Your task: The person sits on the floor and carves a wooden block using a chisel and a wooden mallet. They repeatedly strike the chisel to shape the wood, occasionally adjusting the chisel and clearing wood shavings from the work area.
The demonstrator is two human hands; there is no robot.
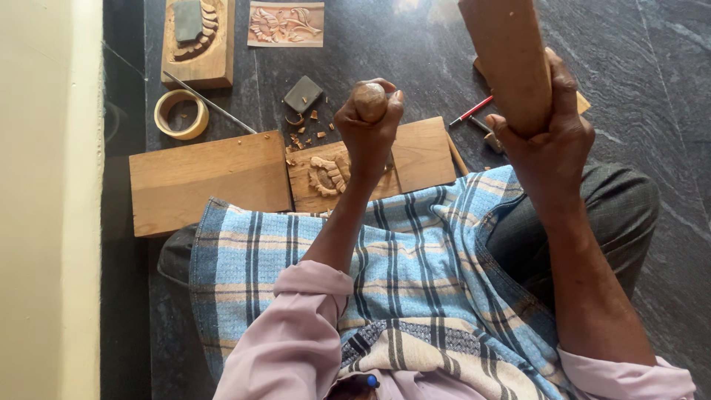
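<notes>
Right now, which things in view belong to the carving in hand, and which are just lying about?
In use:
left hand gripping chisel handle
right hand holding wooden mallet
carved wood panel

Lying about:
tape roll
grey sharpening stone
red pencil
carved sample block
pattern picture

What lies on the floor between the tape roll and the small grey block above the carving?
In the head view, a thin metal rod lies slanting on the dark floor between the tape roll and the grey block; otherwise that stretch is bare.
</notes>
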